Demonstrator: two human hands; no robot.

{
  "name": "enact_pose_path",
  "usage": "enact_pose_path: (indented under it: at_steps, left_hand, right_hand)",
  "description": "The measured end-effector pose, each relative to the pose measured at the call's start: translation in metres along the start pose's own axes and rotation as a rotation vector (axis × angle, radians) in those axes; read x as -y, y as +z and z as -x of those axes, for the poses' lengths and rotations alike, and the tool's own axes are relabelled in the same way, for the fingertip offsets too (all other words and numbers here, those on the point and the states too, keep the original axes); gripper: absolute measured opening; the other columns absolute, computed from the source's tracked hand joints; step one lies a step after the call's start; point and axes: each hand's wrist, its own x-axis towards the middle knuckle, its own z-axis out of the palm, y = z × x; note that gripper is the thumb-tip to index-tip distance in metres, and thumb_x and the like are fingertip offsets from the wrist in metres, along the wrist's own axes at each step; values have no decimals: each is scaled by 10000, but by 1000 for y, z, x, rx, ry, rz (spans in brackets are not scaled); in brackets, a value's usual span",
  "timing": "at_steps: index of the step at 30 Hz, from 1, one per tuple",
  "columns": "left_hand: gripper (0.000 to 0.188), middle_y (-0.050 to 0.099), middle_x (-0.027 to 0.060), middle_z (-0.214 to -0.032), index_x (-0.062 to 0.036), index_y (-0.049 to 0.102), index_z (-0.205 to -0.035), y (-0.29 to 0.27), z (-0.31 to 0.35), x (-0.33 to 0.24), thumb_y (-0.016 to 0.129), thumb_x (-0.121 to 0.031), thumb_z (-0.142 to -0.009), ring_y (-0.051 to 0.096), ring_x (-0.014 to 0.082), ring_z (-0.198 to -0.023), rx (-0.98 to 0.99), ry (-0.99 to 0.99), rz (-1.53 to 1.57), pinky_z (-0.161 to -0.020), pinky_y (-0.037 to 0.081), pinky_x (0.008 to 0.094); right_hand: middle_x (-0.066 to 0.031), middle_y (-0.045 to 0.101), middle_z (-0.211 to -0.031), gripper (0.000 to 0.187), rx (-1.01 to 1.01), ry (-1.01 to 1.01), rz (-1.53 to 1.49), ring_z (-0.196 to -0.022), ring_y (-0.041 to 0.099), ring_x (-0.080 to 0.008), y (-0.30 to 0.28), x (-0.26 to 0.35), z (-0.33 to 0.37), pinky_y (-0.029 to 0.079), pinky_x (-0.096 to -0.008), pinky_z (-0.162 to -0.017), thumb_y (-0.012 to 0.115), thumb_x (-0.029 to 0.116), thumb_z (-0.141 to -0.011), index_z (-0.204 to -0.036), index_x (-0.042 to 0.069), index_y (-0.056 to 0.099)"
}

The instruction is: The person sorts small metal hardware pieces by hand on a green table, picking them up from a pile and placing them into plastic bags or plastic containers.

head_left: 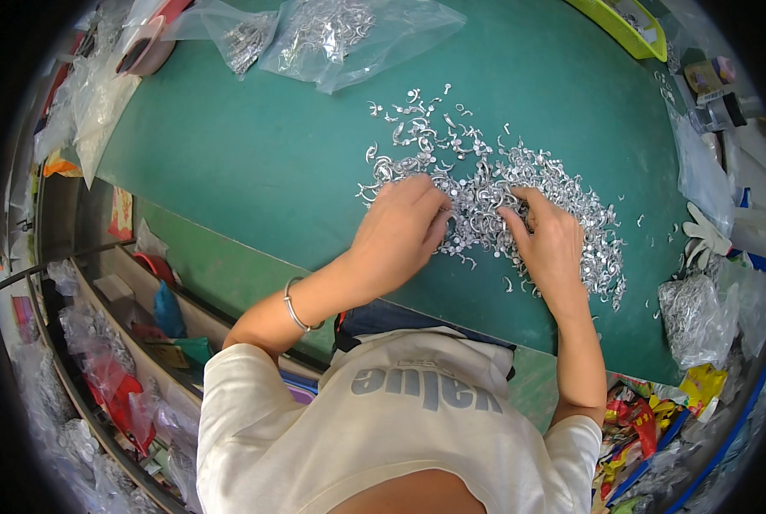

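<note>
A heap of small silver metal parts (pixel 601 236), many of them curved hooks or rings and some round studs, lies spread over the green tabletop (pixel 254 154). At the heap's left side rests my left hand (pixel 404 224), its fingers curled in and its thumb drawn close to them. Whatever sits between those fingertips is hidden. My right hand (pixel 547 236) reaches into the middle of the heap, with thumb and forefinger apart and silver parts showing under the gap. Its other fingers are mostly out of sight.
Clear plastic bags (pixel 361 43) of metal parts lie at the far edge. A yellow-green tray (pixel 627 30) stands far right. At the right edge are a white glove (pixel 704 236) and a full plastic bag (pixel 700 313). Open drawers (pixel 156 317) hold bags at lower left.
</note>
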Motion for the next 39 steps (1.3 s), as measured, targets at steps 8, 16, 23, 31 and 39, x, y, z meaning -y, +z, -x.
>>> enact_pose_path:
  at_steps: [8, 16, 23, 31, 39]
  left_hand:
    - [136, 570, 49, -821, -3, 574, -993, -23, -6, 6, 533, -58, -875, 466, 68, -622, 142, -695, 1274, -520, 392, 209]
    - [209, 514, 72, -792, -5, 582, -1021, -19, -4, -1, 609, -68, -824, 488, 151, -677, 122, -362, 606, -591, 424, 267]
    - [240, 501, 124, -857, -20, 583, -953, 4, -11, -5, 674, -84, -740, 532, 330, -771, 140, -26, -151, -673, 449, 410]
    - [106, 515, 102, -807, -25, 567, -842, 5, -12, 0, 639, -45, -768, 547, 277, -725, 6, -22, -25, -602, 457, 353]
    - [95, 531, 59, -867, -29, 541, -848, -5, -12, 13, 526, -114, -888, 485, 122, -701, 46, -704, 1394, -553, 392, 220]
  right_hand:
    - [12, 414, -560, 68, 49, 256, -521, -491, 354, -96, -8, -22, 3, 302, -253, -451, 664, 37, -776, -794, 33, 599]
    - [20, 487, -635, 81, 281, 568, -1624, -536, 458, -93, -24, -24, -8, 336, -213, -428, 569, 101, -864, -911, 40, 545]
    - [-49, 450, -537, 194, 74, 56, -73, -456, 418, -170, 8, -6, -13, 370, -312, -467, 712, 131, -740, -894, 28, 654]
    - [45, 340, -606, 35, 117, 316, -766, -579, 329, -37, -14, -25, -9, 283, -223, -493, 638, 34, -784, -802, 17, 613]
    - [-89, 472, -889, 132, 274, 357, -1757, -587, 425, -104, -26, -36, -9, 300, -186, -445, 499, 145, -878, -886, 13, 500]
